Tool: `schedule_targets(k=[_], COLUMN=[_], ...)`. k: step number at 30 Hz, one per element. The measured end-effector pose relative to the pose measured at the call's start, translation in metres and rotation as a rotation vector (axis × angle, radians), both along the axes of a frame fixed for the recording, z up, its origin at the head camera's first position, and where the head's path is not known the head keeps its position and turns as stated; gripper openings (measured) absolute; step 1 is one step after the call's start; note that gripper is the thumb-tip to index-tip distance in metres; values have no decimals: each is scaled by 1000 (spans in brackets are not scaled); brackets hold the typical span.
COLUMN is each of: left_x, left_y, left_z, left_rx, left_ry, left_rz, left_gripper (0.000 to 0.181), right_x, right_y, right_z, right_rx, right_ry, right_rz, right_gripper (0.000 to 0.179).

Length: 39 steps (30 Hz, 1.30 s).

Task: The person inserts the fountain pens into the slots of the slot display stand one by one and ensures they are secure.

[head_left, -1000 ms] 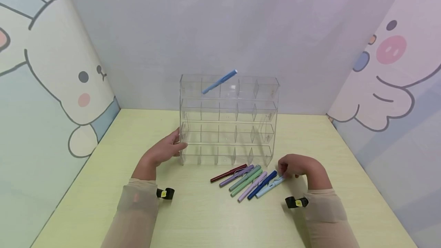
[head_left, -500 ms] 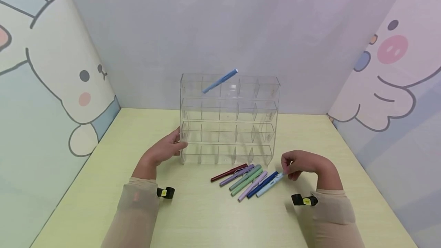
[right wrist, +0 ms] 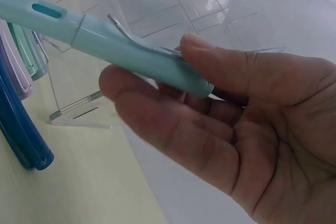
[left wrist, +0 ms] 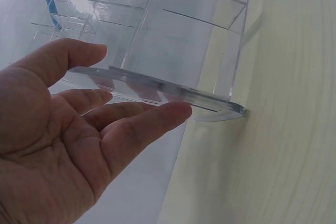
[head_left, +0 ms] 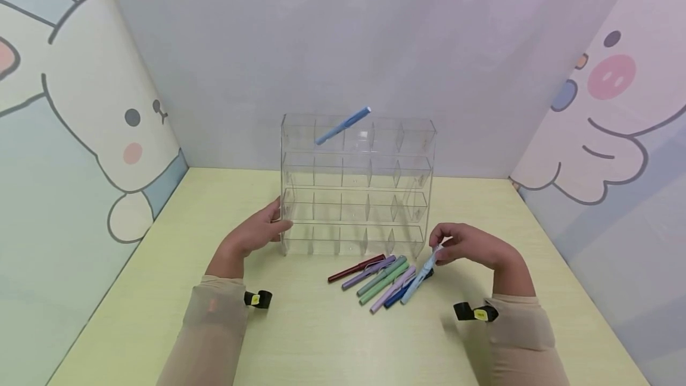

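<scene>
A clear acrylic display rack [head_left: 354,248] with tiered, divided compartments stands upright on the table. My left hand [head_left: 259,231] holds its left side panel [left wrist: 157,88], thumb on one side of the edge and fingers on the other. Right of the rack, my right hand [head_left: 468,247] pinches the capped end of a light blue pen [right wrist: 105,40] between thumb and fingers. That pen is tilted, its lower end crossing over a dark blue pen [head_left: 393,298]. Beside them lie pens in lilac [head_left: 386,298], green [head_left: 375,292], grey-green [head_left: 370,285], purple [head_left: 356,280] and dark red [head_left: 348,273].
A blue pen [head_left: 343,126] rests slantwise at the rack's top tier. The pale wooden table [head_left: 321,344] meets a plain back wall [head_left: 343,34], with cartoon-printed side walls at left and right. Black straps with cameras [head_left: 258,299] sit at both wrists.
My right hand has taken the light blue pen by its capped end and raised that end, turning the pen steeper across the dark blue one. The left hand has stayed at the rack.
</scene>
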<state>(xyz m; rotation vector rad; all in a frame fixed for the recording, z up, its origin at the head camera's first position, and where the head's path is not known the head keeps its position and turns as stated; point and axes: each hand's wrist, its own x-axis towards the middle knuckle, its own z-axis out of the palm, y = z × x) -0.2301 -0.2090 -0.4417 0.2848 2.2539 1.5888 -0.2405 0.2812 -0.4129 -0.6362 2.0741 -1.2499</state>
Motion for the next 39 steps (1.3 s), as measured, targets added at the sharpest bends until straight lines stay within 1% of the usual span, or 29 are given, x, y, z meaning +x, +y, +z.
schedule_targets(k=[4, 7, 13, 19, 23, 27, 34, 39], left_x=[0, 0, 0, 0, -1, -2, -1, 0], left_y=[0, 0, 0, 0, 0, -1, -1, -1], left_z=[0, 0, 0, 0, -1, -2, -2, -2], left_rx=[-4, -10, -6, -1, 7, 4, -5, -10], left_ry=[-9, -10, -13, -12, -13, -21, -26, -34], left_rz=[4, 6, 20, 19, 14, 15, 13, 20], left_gripper=[74, 75, 76, 78, 78, 79, 80, 80], right_x=[1, 2, 4, 5, 5, 5, 5, 5], right_y=[0, -2, -7, -11, -14, -18, -24, -31], right_z=[4, 7, 12, 14, 16, 19, 23, 23], right_rx=[-102, -163, -239, -382, -441, -515, -721, -793], right_ry=[41, 72, 166, 269, 320, 359, 399, 406], right_rz=[18, -3, -124, -218, -297, -371, -434, -526], right_gripper=[23, 20, 21, 21, 22, 23, 23, 23])
